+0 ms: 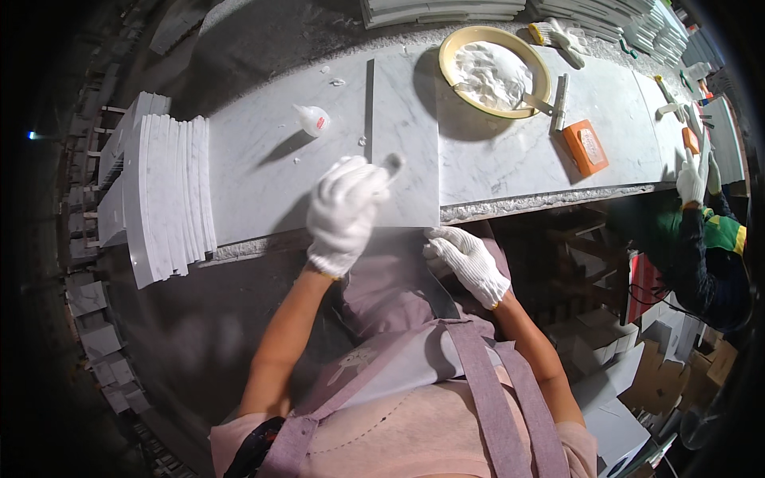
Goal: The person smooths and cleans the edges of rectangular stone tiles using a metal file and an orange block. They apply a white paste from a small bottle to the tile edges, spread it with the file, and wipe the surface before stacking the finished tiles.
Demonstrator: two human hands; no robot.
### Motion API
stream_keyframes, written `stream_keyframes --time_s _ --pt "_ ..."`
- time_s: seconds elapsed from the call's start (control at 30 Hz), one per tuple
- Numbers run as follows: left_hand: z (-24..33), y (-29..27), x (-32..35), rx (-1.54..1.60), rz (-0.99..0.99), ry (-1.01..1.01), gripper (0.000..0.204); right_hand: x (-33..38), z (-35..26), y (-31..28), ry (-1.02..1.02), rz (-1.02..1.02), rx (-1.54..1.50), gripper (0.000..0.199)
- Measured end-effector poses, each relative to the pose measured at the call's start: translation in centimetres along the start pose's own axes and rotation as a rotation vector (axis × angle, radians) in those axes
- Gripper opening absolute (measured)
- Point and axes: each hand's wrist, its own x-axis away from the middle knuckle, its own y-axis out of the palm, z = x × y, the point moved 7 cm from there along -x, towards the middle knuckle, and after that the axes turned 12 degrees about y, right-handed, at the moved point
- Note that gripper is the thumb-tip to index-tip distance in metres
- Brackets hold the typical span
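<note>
My left hand point(347, 209), in a white knitted glove, is raised over the front of the marble slabs. Its fingers are closed around a small thing with a rounded grey end point(393, 164), too blurred to name. My right hand point(470, 261), gloved too, has its fingers curled at the near right corner of a narrow grey-veined marble slab point(408, 135). That slab lies among larger marble slabs point(255, 187). Beyond my left hand is a white squeeze bottle point(314, 121) with a pointed nozzle.
A yellow basin point(543, 68) holds white paste and a putty knife point(537, 103). Nearby lie a pale stick point(562, 102), an orange box point(586, 148) and white gloves point(560, 37). Stacked slabs point(171, 191) stand at left. A co-worker's gloved hand point(691, 182) is at far right.
</note>
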Motion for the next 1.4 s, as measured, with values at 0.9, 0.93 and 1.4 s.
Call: stream_keyframes --time_s 0.9,0.93,1.4 --pt "2.7 4.9 -4.0 -0.093 -0.297 0.281 0.019 0.2 -0.3 0.3 -0.032 0.032 -0.049 0.037" --pt "0.1 6.8 -3.4 -0.205 -0.603 0.006 0.021 0.1 0.0 0.1 -0.006 0.061 -0.029 0.037" --pt "-10.6 -1.4 -13.1 -0.166 -0.225 -0.003 0.016 0.6 -0.4 1.1 -0.014 -0.039 -0.256 0.026"
